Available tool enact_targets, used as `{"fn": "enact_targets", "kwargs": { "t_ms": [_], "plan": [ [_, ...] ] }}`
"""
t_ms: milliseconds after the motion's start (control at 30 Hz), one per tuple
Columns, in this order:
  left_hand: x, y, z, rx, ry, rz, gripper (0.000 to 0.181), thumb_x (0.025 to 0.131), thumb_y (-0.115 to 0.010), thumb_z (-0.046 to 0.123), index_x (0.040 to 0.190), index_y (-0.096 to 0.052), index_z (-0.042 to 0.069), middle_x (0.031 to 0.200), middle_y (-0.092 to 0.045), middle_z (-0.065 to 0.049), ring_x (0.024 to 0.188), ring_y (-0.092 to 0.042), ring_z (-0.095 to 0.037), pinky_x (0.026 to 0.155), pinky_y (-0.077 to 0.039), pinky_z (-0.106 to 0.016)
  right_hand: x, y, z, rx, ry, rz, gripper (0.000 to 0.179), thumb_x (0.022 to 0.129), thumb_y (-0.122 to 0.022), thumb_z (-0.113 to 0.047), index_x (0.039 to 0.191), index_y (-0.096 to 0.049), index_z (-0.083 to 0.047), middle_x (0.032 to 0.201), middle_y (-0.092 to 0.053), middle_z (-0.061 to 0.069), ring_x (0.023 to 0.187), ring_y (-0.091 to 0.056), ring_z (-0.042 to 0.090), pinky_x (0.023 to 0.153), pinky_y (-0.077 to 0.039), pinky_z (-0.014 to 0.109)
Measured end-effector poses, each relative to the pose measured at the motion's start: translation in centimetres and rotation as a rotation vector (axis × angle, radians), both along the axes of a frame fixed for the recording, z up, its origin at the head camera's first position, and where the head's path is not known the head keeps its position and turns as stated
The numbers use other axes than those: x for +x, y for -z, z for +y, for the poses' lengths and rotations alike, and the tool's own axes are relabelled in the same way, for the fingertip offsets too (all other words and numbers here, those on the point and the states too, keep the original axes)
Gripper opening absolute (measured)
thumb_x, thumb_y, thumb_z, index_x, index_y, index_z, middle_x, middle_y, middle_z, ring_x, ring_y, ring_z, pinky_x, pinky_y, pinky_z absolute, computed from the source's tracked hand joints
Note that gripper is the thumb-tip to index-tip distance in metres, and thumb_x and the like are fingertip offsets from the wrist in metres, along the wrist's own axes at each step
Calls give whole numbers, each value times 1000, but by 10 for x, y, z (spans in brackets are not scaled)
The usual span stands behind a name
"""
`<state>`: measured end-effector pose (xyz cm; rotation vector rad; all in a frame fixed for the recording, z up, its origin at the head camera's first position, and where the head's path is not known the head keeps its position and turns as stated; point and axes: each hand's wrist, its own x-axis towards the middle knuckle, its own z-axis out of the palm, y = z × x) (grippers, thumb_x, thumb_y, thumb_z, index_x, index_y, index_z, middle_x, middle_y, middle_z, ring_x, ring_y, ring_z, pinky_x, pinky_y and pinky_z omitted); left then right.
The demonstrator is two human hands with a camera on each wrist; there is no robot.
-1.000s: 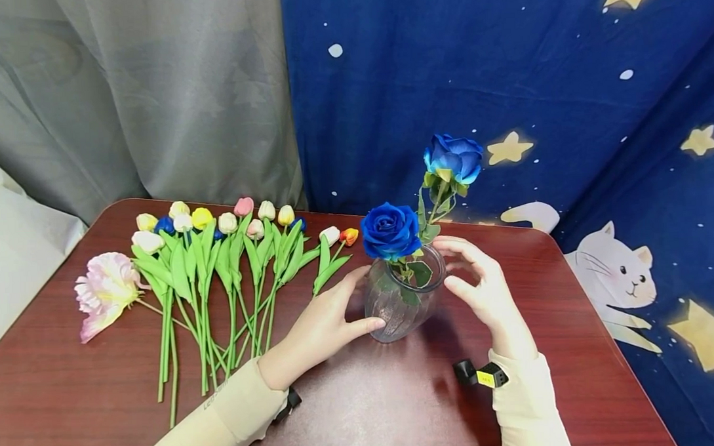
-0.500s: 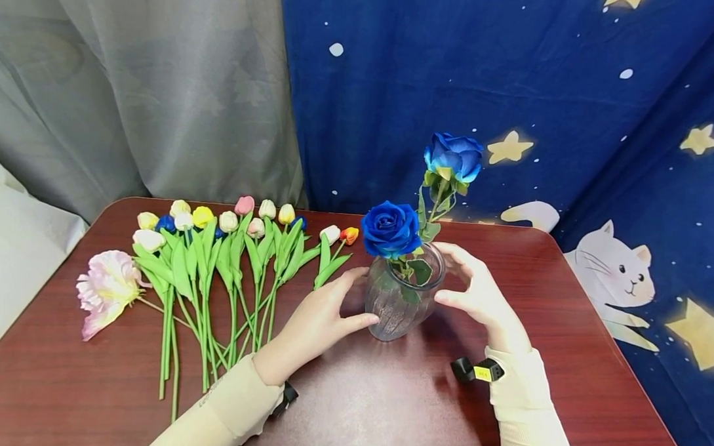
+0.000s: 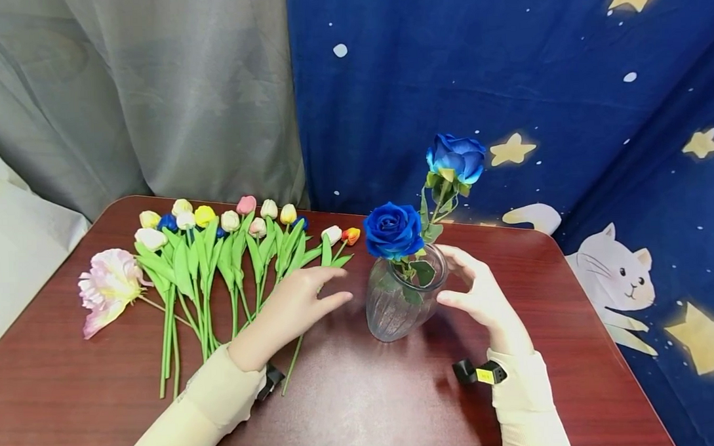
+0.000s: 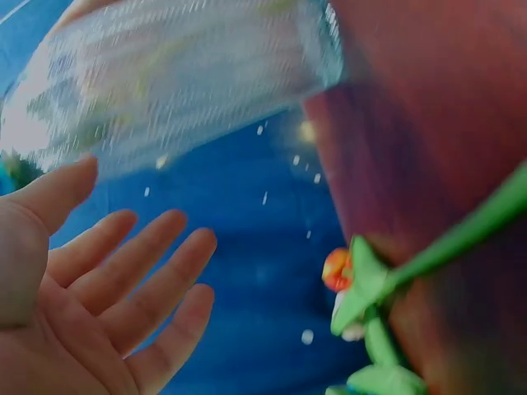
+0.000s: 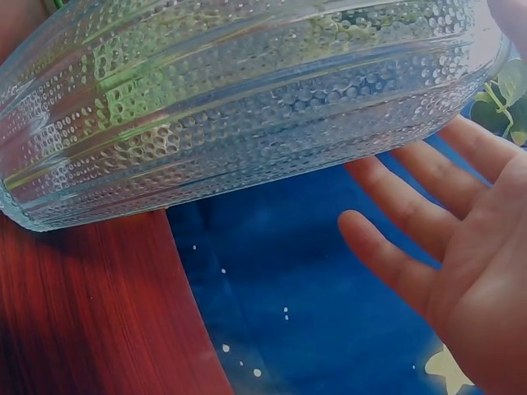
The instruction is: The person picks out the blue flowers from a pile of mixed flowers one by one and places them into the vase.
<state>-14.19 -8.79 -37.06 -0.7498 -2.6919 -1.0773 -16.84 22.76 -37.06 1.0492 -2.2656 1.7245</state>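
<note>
A clear ribbed glass vase (image 3: pixel 391 310) stands on the table in the head view. Two blue artificial roses are in it: one rose (image 3: pixel 393 230) low over the rim, the other rose (image 3: pixel 455 159) taller, behind and to the right. My left hand (image 3: pixel 295 302) is apart from the vase, on its left, with fingers spread and holding nothing. At the vase's right side is my right hand (image 3: pixel 482 294), fingers loosely extended along the glass. Textured glass fills the top of the right wrist view, where fingertips (image 5: pixel 362 169) reach its edge; whether they press on it I cannot tell.
Several artificial tulips (image 3: pixel 234 266) in mixed colours lie on the left of the brown table (image 3: pixel 351 394). A large pale pink flower (image 3: pixel 111 284) lies at their left end. An orange tulip (image 3: pixel 351 235) is close to the vase. Grey and starry blue curtains (image 3: pixel 387 84) hang behind.
My left hand has come off the vase and moved left, over the tulip stems. The right hand has shifted slightly inward at the vase's side. The vase and roses stay in place.
</note>
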Motion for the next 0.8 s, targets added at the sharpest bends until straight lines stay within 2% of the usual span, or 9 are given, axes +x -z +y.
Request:
{"fn": "enact_targets", "kwargs": {
  "t_ms": [233, 333, 467, 633, 800],
  "plan": [
    [-9, -8, -22, 8, -92, -18, 19, 87, -71, 23, 102, -73, 11, 84, -69, 4, 72, -63, -8, 64, -49, -31, 1, -3, 0, 25, 2, -17, 60, 80, -78, -15, 132, -53, -2, 118, -64, -6, 109, -59, 11, 96, -41, 24],
    [-13, -10, -32, -7, -133, -40, 17, 87, -70, 22, 100, -73, 11, 82, -69, 4, 69, -62, -8, 62, -48, -31, 1, -3, 0, 21, -2, -7, 60, 78, -77, -8, 132, -52, 2, 118, -64, -4, 108, -59, 12, 95, -41, 24],
    [-16, -11, -45, -76, -179, -20, 19, 88, -69, 22, 101, -73, 9, 84, -70, 1, 69, -63, -13, 62, -48, -34, 1, -3, 0, 22, -3, 11, 61, 76, -75, -1, 131, -51, 6, 118, -64, -3, 106, -59, 12, 93, -42, 24],
    [-20, -10, -58, -137, -211, -4, 20, 87, -69, 20, 101, -71, 5, 80, -69, -1, 70, -63, -17, 63, -49, -38, 1, -2, 1, 37, 6, 14, 61, 80, -78, -12, 132, -51, 3, 122, -62, -7, 110, -58, 10, 93, -43, 23],
    [-23, -8, -67, -174, -250, -38, 21, 86, -71, 20, 99, -72, 3, 75, -66, 0, 68, -61, -18, 63, -49, -39, 1, -2, 0, 36, 12, 24, 61, 78, -77, -8, 132, -51, 4, 124, -61, -4, 110, -58, 12, 91, -44, 24]
  ]
}}
